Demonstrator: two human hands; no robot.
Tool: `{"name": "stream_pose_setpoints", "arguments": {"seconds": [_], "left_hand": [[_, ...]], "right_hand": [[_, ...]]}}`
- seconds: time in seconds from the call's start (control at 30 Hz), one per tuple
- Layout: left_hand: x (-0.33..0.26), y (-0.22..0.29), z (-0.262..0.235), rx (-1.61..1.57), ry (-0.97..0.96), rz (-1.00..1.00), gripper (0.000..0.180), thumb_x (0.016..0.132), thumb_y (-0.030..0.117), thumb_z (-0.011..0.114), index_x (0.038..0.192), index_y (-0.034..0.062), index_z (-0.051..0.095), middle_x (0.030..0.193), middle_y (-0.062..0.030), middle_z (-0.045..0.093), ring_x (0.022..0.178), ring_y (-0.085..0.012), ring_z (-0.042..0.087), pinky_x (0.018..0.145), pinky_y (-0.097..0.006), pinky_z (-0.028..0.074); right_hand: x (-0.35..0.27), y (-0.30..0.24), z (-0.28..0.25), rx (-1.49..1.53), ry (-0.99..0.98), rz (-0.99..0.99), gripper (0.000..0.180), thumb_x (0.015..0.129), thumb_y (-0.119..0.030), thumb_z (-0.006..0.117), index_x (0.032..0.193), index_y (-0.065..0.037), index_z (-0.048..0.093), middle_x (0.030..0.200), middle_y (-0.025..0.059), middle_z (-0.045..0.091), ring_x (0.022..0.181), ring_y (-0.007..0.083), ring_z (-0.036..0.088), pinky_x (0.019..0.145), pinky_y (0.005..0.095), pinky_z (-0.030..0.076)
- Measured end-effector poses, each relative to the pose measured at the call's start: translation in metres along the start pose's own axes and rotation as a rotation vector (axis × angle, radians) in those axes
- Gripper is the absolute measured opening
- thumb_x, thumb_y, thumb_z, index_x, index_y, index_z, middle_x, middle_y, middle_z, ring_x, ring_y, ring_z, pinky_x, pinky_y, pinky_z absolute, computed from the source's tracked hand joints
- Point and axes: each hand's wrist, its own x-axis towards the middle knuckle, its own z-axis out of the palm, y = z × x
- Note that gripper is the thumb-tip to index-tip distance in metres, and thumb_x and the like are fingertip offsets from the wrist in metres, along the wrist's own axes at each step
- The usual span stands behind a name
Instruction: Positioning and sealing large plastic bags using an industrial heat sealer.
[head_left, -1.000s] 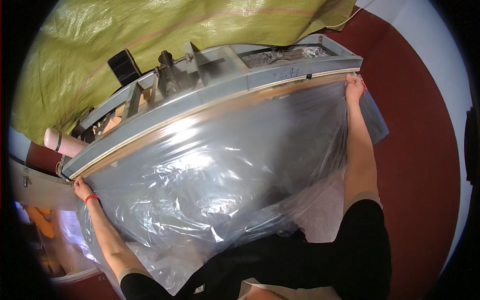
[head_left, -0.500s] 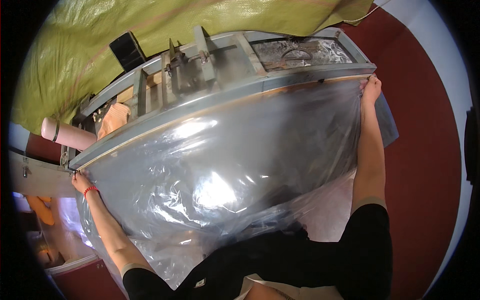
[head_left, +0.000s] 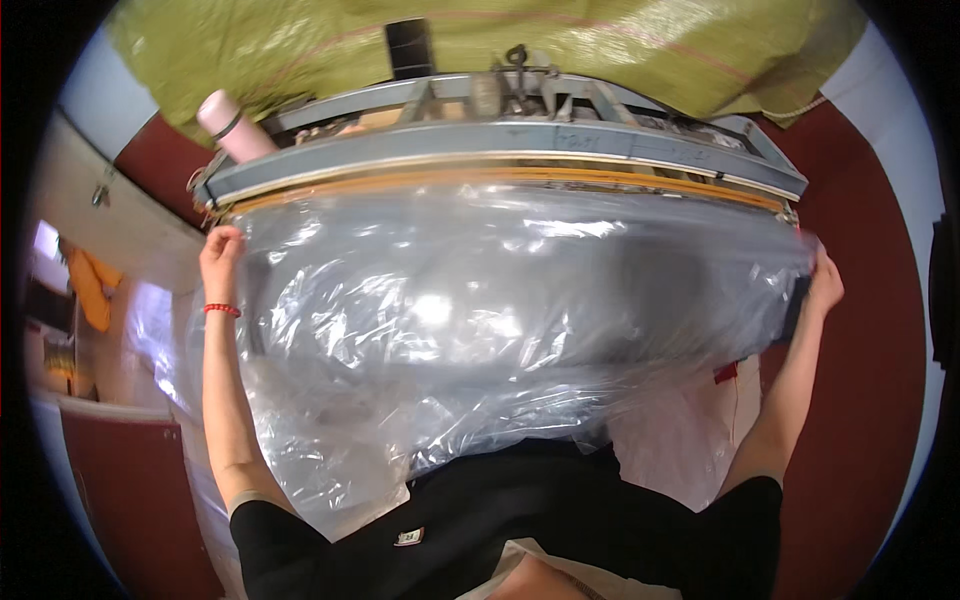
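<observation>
A wide sheet of clear plastic film (head_left: 480, 290) spreads before me, glossy and wrinkled, and hangs toward my body. My left hand (head_left: 221, 258), with a red bead bracelet (head_left: 221, 309) at the wrist, pinches its far left corner. At the far right corner my right hand (head_left: 825, 282) grips the film too, slightly blurred. Both arms are stretched out wide. Just beyond the film's far edge runs a long grey metal bar (head_left: 480, 146) with an orange-brown strip (head_left: 520, 178) along its near side. The film's edge lies a little short of that bar.
Behind the bar is a metal frame with a clamp-like fitting (head_left: 517, 80). A pink bottle (head_left: 236, 127) leans at its left end, and a black phone (head_left: 409, 50) rests on yellow-green woven sheeting (head_left: 600, 40). A doorway stands at left; a dark red wall (head_left: 850, 300) at right.
Both hands have drawn the film's far edge back from the bar, exposing the orange-brown strip. The view has turned, so the bar now lies nearly level.
</observation>
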Motion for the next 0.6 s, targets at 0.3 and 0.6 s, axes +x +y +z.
{"name": "stream_pose_setpoints", "arguments": {"seconds": [0.3, 0.6], "left_hand": [[-0.101, 0.131, 0.031, -0.201, -0.128, 0.033, 0.004, 0.081, 0.003, 0.051, 0.083, 0.0046, 0.055, 0.083, 0.0003, 0.056, 0.079, -0.0080, 0.052, 0.070, -0.022, 0.042], [-0.155, 0.197, 0.022, 0.024, -0.216, 0.194, 0.010, 0.079, 0.000, 0.055, 0.089, 0.0017, 0.057, 0.085, -0.0014, 0.057, 0.081, -0.0104, 0.055, 0.071, -0.024, 0.044]], "right_hand": [[-0.169, -0.200, 0.097, -0.037, -0.295, -0.626, 0.029, 0.087, -0.024, 0.049, 0.109, -0.006, 0.056, 0.108, 0.0084, 0.056, 0.097, 0.0196, 0.053, 0.086, 0.0280, 0.039], [-0.455, -0.330, 0.229, 0.648, -1.284, -1.096, 0.026, 0.076, -0.018, 0.062, 0.096, -0.002, 0.056, 0.097, 0.0095, 0.057, 0.093, 0.0224, 0.053, 0.082, 0.0323, 0.042]]}}
